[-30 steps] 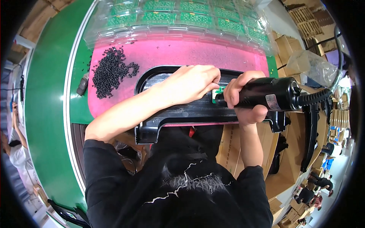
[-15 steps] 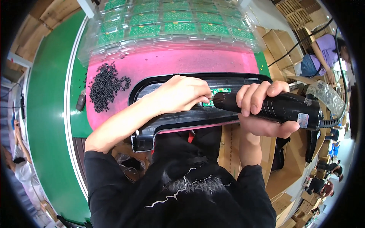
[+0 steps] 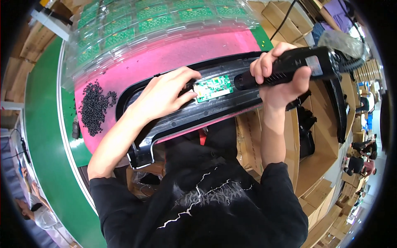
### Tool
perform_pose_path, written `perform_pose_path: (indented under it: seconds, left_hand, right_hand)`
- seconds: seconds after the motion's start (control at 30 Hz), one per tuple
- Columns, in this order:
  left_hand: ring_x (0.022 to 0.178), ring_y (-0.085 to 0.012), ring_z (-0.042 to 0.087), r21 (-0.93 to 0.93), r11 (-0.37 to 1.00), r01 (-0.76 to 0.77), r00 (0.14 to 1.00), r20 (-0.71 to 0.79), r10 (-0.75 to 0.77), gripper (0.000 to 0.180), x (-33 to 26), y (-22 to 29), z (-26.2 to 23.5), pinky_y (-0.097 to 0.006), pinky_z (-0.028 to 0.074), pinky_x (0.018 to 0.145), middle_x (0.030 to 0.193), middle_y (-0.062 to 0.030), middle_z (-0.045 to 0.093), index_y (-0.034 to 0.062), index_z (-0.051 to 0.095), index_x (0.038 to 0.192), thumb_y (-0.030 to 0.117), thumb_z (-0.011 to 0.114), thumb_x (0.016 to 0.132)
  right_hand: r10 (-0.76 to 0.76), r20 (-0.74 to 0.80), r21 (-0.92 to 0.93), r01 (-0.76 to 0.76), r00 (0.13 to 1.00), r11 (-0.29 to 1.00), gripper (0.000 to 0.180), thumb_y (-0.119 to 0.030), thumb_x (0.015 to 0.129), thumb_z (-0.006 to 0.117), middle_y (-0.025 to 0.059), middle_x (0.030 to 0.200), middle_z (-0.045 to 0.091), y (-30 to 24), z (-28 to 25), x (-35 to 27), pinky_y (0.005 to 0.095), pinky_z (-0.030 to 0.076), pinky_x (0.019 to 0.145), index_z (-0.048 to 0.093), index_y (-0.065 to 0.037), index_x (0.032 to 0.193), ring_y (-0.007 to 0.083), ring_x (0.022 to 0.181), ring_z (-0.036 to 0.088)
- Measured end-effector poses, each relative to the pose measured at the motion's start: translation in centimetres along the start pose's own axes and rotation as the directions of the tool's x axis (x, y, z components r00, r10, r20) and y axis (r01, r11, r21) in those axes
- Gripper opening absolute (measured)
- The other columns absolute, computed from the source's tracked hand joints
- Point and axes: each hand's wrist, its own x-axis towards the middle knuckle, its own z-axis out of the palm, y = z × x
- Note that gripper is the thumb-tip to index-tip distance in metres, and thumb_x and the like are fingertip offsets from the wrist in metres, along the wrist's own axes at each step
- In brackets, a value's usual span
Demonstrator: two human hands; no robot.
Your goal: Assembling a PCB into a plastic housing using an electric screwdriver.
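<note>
A long black plastic housing [image 3: 178, 117] lies hollow side up across the pink mat, in front of my body. Inside it sits a green circuit board [image 3: 214, 88]. My left hand [image 3: 167, 91] is over the housing at the board's left end, with thumb and fingers apart and nothing visible between them. Wrapped in my right hand [image 3: 281, 74] is a black electric screwdriver [image 3: 304, 66], its cable leaving at the right. The screwdriver's nose points left, close to the board's right end; its tip is hard to make out.
A heap of small black screws [image 3: 94, 109] lies on the pink mat [image 3: 198, 45] at the left. Clear plastic trays of green boards [image 3: 153, 25] are stacked at the back. Cardboard boxes [image 3: 318, 165] stand to the right. Other people are farther off on both sides.
My left hand's fingers have come off the board and spread apart. The screwdriver has backed away to the right, uncovering more of the board. The whole view has also shifted and turned.
</note>
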Motion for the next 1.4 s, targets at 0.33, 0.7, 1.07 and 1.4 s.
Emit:
perform_pose_path:
  seconds: [0.33,0.7,1.07,1.4]
  left_hand:
    - [0.087,-0.0262,0.062,0.089,0.994,-0.060,0.998,0.024,0.058,0.032,0.1,-0.4,0.4,-0.035,0.052,0.078,0.109,-0.0105,0.060,0.0043,0.057,0.111,0.011,0.069,0.082]
    - [0.094,-0.0278,0.062,0.096,0.994,-0.045,0.997,0.061,0.040,0.030,0.2,-0.2,0.2,-0.036,0.052,0.081,0.112,-0.0104,0.059,0.0037,0.057,0.110,0.010,0.068,0.083]
    - [0.103,-0.0298,0.062,0.116,0.992,-0.041,0.998,0.058,0.034,0.033,0.1,-0.6,0.3,-0.038,0.053,0.085,0.117,-0.0100,0.059,0.0057,0.057,0.113,0.013,0.068,0.083]
    - [0.106,-0.0313,0.060,0.109,0.992,-0.062,0.996,0.068,0.055,0.031,0.1,-0.4,0.1,-0.039,0.052,0.086,0.117,-0.0107,0.059,0.0052,0.057,0.112,0.014,0.068,0.084]
  right_hand:
    - [-0.005,-0.073,-0.054,0.001,0.997,0.999,0.070,-0.073,0.082,0.052,0.0049,0.058,0.048,1.6,-1.1,-0.4,0.0299,0.040,0.050,0.050,-0.004,0.098,0.0152,0.045,0.043]
    - [-0.022,0.034,-0.012,0.023,0.999,1.000,0.071,-0.072,0.079,0.057,0.0045,0.059,0.049,1.9,-1.6,-0.6,0.0294,0.040,0.050,0.051,-0.004,0.099,0.0144,0.046,0.045]
    - [-0.013,0.055,0.173,0.003,0.998,0.985,0.066,-0.055,0.074,0.077,0.0093,0.062,0.053,1.9,-1.3,-0.6,0.0282,0.043,0.044,0.053,0.002,0.098,0.0168,0.049,0.052]
    - [-0.012,0.042,0.111,0.007,0.999,0.994,0.077,-0.076,0.075,0.059,0.0051,0.061,0.050,1.5,-0.7,-1.0,0.0302,0.041,0.049,0.051,-0.003,0.100,0.0157,0.047,0.047]
